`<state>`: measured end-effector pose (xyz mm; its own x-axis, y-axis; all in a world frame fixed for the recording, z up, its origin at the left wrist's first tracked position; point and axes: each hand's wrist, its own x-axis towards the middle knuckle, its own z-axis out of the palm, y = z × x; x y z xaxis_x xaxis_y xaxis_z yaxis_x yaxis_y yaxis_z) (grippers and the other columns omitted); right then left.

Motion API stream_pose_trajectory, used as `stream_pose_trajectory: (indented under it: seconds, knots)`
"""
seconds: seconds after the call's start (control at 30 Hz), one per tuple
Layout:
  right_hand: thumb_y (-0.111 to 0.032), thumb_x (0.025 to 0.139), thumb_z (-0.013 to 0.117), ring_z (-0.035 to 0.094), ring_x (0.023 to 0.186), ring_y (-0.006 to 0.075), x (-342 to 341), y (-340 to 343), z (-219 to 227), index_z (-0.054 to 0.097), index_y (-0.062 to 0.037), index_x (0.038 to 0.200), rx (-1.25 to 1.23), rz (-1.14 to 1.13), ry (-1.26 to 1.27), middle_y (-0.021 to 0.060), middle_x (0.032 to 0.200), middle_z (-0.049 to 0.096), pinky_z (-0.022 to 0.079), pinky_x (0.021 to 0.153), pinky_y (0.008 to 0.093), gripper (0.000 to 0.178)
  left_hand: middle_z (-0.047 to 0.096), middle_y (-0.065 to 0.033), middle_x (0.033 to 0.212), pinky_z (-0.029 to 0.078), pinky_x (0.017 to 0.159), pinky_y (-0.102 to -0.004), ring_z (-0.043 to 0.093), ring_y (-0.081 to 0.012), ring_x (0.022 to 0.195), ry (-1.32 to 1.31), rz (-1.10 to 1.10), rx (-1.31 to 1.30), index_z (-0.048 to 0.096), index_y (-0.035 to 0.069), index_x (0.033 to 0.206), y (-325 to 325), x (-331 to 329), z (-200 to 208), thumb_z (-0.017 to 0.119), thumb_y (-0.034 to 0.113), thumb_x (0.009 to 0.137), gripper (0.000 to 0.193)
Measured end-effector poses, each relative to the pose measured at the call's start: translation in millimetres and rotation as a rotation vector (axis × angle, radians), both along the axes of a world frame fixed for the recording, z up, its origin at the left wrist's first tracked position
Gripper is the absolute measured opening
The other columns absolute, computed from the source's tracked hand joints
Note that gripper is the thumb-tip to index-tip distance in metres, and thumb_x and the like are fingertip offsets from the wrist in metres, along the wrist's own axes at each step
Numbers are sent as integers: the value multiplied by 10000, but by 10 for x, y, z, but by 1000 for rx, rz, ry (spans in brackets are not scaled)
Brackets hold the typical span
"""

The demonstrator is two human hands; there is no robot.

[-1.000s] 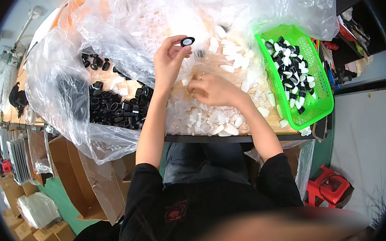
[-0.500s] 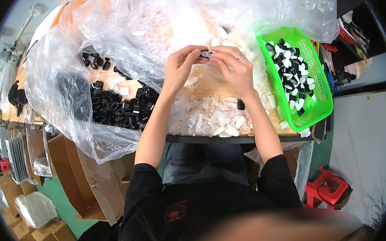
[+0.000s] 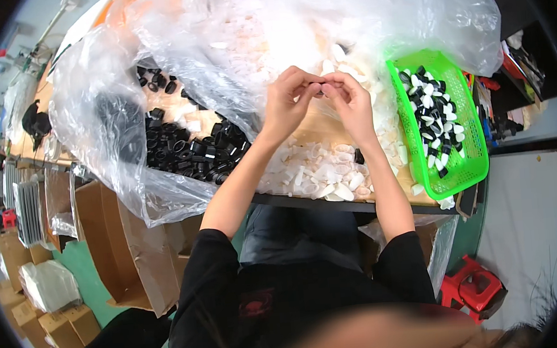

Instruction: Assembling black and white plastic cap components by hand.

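Observation:
Over the middle of the worktable, my left hand (image 3: pixel 289 102) and my right hand (image 3: pixel 353 104) meet fingertip to fingertip. Both are closed in a pinch around a small black plastic part, which the fingers now almost wholly cover. Below them lies a heap of white and translucent oval plastic pieces (image 3: pixel 317 167). Left of my left forearm is a pile of black ring-shaped plastic parts (image 3: pixel 182 152). Beyond my right hand stands a green basket (image 3: pixel 473 175) with several black-and-white joined pieces (image 3: pixel 432 113) inside.
Clear plastic sheeting (image 3: pixel 117 115) drapes over the table's left and far sides. More whitish pieces lie at the back under bright light. An open cardboard box (image 3: pixel 110 243) sits below the left front edge. A red stool (image 3: pixel 474 286) stands on the floor at right.
The black part, visible with a pale piece between my fingers before, is now mostly hidden as my fingertips close together. The whole scene has shifted slightly right and down in the view.

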<state>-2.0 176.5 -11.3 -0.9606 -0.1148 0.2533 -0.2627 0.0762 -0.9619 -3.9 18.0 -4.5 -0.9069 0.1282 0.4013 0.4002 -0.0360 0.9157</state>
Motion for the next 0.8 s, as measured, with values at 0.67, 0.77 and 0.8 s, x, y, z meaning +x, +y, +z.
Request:
stream_pose_trajectory:
  seconds: [0.67,0.77,0.8]
  knots:
    - [-65,797,673,557,899,241,-74,1163,497,705,-84,958,901,-1075,607,101,952,552,462,790,363,166,577,-171,1172,485,830,-443,579,-365,988,-29,894,-1536,611,47,1140,-1882,607,142,566,4,764,381]
    - [-74,779,659,508,998,303,-171,1209,349,688,-88,961,586,-909,452,136,986,540,402,893,412,185,645,-109,936,479,774,-447,598,-336,890,2,845,-1415,666,41,938,-2226,669,-70,563,-1,767,204]
    - [-75,784,655,514,991,307,-176,1138,335,684,-88,960,625,-860,493,137,1007,551,408,894,413,179,650,-110,883,474,770,-450,601,-330,865,20,842,-1351,662,25,889,-2199,651,-79,560,-5,768,162]
